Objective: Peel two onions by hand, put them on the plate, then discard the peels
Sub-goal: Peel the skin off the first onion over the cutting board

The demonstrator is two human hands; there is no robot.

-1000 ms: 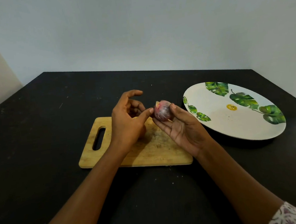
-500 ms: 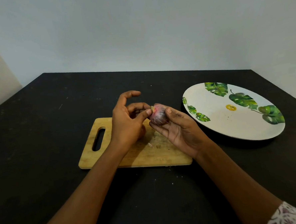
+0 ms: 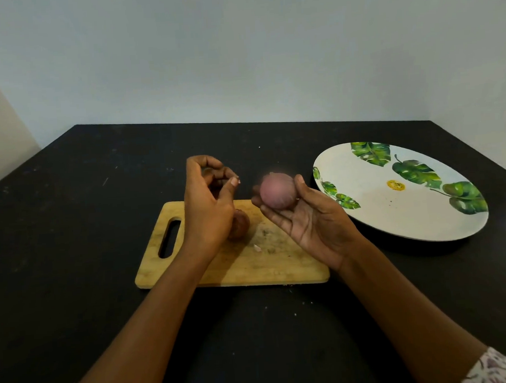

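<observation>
- The board (image 3: 250,268) lies on the surface (image 3: 72,261).
- The plate (image 3: 395,212) lies on the surface, right of the board and apart from it.
- The right hand (image 3: 310,226) holds an onion (image 3: 277,192) above the board's far right corner.
- The left hand (image 3: 209,205) hangs left of that onion, apart from it.
- A second onion (image 3: 240,226) sits on the board, partly hidden by the left hand.
- A peel scrap (image 3: 257,248) lies on the board, near the second onion.

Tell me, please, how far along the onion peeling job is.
Done: nothing yet; the white leaf-patterned plate holds no onion. In hand: the right hand holds a round purple onion, the left hand curls its fingers beside it. Left: the brown-skinned onion on the wooden cutting board, plating both, discarding peels.
</observation>
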